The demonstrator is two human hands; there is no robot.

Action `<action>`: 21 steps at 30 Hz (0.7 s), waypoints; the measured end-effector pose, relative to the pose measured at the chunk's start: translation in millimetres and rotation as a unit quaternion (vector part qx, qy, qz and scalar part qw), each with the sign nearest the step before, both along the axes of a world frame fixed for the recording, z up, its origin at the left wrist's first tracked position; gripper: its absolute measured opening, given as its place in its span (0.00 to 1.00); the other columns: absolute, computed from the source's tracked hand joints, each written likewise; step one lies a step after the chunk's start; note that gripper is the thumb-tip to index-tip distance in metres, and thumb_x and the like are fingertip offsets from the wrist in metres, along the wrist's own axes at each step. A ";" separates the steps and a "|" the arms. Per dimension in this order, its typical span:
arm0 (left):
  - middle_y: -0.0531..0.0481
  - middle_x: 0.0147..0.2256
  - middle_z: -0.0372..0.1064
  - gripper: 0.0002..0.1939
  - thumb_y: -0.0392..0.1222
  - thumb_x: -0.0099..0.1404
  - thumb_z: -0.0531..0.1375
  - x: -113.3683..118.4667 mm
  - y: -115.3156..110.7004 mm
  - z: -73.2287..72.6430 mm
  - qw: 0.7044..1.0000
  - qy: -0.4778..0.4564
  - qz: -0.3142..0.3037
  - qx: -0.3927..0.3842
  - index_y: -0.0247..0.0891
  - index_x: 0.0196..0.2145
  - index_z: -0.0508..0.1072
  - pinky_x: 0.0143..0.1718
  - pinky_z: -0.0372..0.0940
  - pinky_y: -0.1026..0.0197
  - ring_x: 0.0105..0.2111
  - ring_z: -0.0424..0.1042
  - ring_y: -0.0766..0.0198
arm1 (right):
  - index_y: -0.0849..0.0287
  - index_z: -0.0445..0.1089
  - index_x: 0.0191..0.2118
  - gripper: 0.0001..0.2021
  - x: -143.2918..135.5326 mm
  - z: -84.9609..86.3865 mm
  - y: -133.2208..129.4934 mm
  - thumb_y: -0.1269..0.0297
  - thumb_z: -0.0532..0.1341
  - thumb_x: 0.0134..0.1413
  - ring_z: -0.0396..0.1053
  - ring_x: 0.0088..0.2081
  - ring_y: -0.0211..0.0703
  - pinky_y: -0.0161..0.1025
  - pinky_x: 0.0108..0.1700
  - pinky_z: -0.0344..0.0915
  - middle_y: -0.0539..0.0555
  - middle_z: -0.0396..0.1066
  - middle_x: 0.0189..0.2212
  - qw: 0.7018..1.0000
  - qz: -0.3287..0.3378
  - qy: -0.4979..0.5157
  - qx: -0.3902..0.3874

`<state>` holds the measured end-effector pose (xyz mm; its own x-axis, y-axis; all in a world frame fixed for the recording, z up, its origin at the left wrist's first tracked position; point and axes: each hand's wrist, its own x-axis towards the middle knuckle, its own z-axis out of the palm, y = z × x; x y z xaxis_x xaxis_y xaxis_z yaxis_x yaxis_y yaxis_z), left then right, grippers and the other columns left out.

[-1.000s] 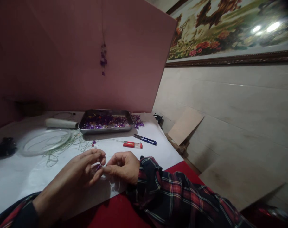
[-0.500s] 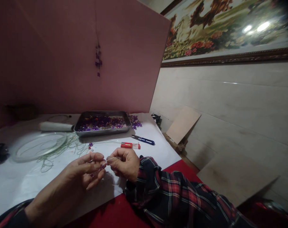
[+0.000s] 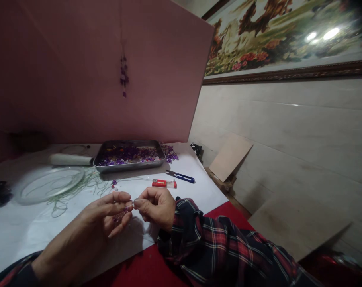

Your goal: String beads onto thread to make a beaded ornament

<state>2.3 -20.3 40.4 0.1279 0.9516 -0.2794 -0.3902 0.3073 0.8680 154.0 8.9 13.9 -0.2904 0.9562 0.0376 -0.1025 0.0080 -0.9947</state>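
Observation:
Palm up with curled fingers, my left hand (image 3: 112, 215) holds small purple beads (image 3: 121, 216) that partly show between its fingers. My right hand (image 3: 157, 205) meets it fingertip to fingertip and pinches a thin pale cord (image 3: 140, 200) coming from the beads. How the cord passes through the beads is too small to make out. Beyond the right hand lie a red lighter (image 3: 163, 183) and blue thread snips (image 3: 181, 176). A few loose beads (image 3: 114, 183) rest on the white table covering behind the left hand.
A metal tray (image 3: 130, 166) of purple beads stands at the back, with more beads (image 3: 170, 153) heaped beside it. Tangled green cord (image 3: 59, 203), a clear ring-shaped coil (image 3: 19, 195) and a white roll (image 3: 70, 159) lie left. A bead strand (image 3: 124, 77) hangs on the pink panel.
Both hands stay almost in place. The cord's loose end by my right hand has shifted slightly, and the purple beads show a little more in my left hand.

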 end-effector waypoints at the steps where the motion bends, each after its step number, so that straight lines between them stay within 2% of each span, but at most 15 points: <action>1: 0.49 0.24 0.73 0.11 0.21 0.54 0.62 -0.1 -0.3 0.2 1.000 -0.007 -0.004 0.005 0.34 0.29 0.77 0.27 0.72 0.69 0.21 0.70 0.71 | 0.60 0.64 0.21 0.24 -0.1 0.4 -0.5 0.44 0.71 0.31 0.55 0.13 0.28 0.30 0.17 0.49 0.42 0.60 0.10 1.000 -0.001 -0.004 0.003; 11: 0.49 0.23 0.73 0.10 0.21 0.51 0.63 -0.6 3.0 -3.9 0.999 -0.038 0.002 0.016 0.33 0.27 0.79 0.21 0.67 0.71 0.20 0.70 0.70 | 0.60 0.65 0.21 0.27 0.6 -1.3 -3.4 0.40 0.71 0.29 0.56 0.15 0.29 0.30 0.18 0.50 0.43 0.60 0.11 1.000 0.000 -0.018 0.021; 21: 0.48 0.23 0.73 0.10 0.22 0.46 0.66 -0.9 4.8 -6.3 0.999 -0.035 0.018 0.022 0.33 0.26 0.79 0.23 0.68 0.72 0.21 0.70 0.70 | 0.61 0.66 0.21 0.27 2.3 -3.8 -2.9 0.39 0.70 0.30 0.57 0.15 0.30 0.30 0.19 0.51 0.44 0.61 0.12 0.999 -0.001 -0.038 0.022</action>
<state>1.3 -15.6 34.1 0.1107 0.9669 -0.2298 -0.4605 0.2548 0.8503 156.3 6.1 10.1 -0.2927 0.9545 0.0571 -0.0265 0.0516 -0.9983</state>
